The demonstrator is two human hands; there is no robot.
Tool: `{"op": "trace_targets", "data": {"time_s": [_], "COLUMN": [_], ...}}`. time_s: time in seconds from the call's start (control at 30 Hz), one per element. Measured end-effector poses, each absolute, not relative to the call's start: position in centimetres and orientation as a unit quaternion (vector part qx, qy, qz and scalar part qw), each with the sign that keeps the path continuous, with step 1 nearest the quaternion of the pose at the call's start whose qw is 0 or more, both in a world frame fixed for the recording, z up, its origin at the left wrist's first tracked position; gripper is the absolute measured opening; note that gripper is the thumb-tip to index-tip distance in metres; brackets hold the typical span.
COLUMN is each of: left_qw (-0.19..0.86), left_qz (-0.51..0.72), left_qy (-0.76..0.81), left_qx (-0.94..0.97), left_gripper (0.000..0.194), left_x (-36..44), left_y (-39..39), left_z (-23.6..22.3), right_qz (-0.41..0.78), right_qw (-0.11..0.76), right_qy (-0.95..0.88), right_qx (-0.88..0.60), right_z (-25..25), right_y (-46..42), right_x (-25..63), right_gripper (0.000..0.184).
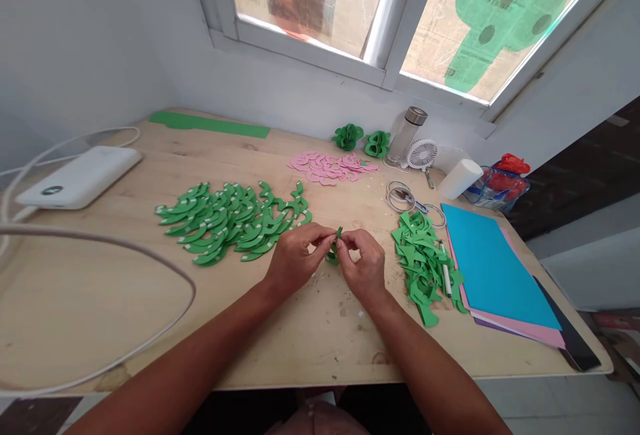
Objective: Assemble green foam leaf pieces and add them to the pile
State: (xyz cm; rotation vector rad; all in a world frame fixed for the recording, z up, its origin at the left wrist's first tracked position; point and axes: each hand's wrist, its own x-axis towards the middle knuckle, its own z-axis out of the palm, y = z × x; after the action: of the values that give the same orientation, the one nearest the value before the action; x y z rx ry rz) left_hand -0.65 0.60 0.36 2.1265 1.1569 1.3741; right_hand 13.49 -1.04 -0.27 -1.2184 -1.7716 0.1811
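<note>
Both hands meet over the middle of the table, pinching a small green paper piece (332, 256) between them. My left hand (299, 251) grips it from the left with thumb and finger. From the other side my right hand (364, 263) holds its upper end; part of the piece is hidden behind the fingers. Left of my left hand spreads a pile of curved green paper pieces (225, 221) with small white patches on them. Right of my right hand lies a heap of green paper scraps (423, 258) with a white pen (445, 271) on it.
Pink paper cutouts (327, 168) lie farther back, near two green paper shapes (348, 136), a glass bottle (406, 135) and a small fan (423, 153). Tape rolls (400, 197), blue sheets (495, 265) and a phone (570, 328) are rightward. A white power bank (83, 177) and looping cable (193, 281) occupy the left.
</note>
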Motion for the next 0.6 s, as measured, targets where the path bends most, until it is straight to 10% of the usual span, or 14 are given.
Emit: {"op": "trace_targets", "data": {"time_s": [0.6], "left_qw": [0.271], "left_qz": [0.5], "left_qy": [0.433], "left_qx": [0.699], "left_gripper": [0.012], "left_x": [-0.58], "left_y": [0.62], "left_z": [0.55], "right_qz": [0.094], "right_qw": [0.484], "right_qy": [-0.709], "right_qx": [-0.504], "right_z": [-0.27], "right_y": [-1.11], "right_x": [13.38], "right_gripper": [0.009]}}
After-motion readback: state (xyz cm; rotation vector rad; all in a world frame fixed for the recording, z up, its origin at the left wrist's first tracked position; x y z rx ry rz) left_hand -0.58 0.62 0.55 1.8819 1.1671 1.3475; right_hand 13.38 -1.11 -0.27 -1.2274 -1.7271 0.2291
